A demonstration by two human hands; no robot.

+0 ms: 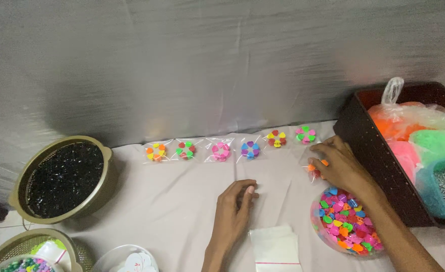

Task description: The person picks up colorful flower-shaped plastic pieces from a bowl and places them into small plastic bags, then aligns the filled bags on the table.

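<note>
My right hand [339,166] rests on the white cloth next to the dark basket, its fingers closed over a small clear packet with orange and red heart-shaped clips [317,167]. Palm down, my left hand [235,211] lies on the cloth with fingers loosely curled and nothing in it. Beyond the hands runs a row of several small clear packets [221,151], each holding a ring of coloured heart clips. A clear bowl of mixed coloured heart clips [347,219] sits under my right forearm. A stack of empty clear bags [275,247] lies by my left wrist.
A dark brown basket [368,151] at right holds bags of orange, pink and green pieces and a blue tub. At left stands a gold colander [61,179] of black pieces, with another colander [28,254] and a white dish [126,259] below. A grey wall lies behind.
</note>
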